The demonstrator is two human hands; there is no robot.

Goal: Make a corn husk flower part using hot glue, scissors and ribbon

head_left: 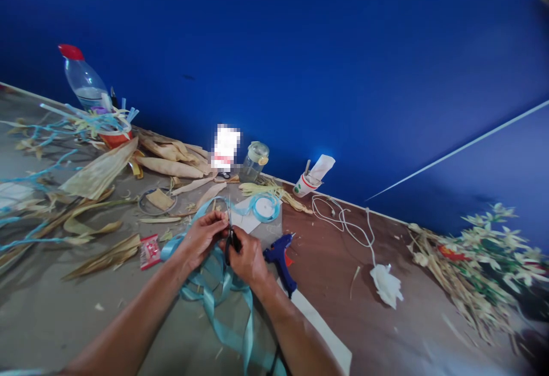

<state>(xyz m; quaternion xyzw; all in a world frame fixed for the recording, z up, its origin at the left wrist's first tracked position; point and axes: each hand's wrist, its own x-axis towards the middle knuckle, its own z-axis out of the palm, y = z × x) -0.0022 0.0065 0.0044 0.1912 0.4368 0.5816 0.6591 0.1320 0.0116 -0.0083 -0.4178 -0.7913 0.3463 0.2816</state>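
My right hand [247, 255] grips a pair of scissors [234, 242] by the black handles, blades pointing away from me. Close beside the blades, my left hand [203, 238] pinches light-blue ribbon [214, 307] between thumb and fingers. Loose loops of this ribbon hang and lie beneath both hands. A ribbon spool [266, 207] with a white centre lies just beyond them. To the right of my right hand rests a blue hot glue gun [281, 262]. A small red-and-pink packet [150, 251] lies left of my left forearm.
Dried corn husks [171, 162] and blue-wrapped stems [43, 164] spread over the left side. A plastic bottle [86, 82], a lidded jar [256, 159] and a white cup [306, 183] stand along the blue wall [300, 50]. A white cable [343, 216] and a flower bundle [484, 256] lie right.
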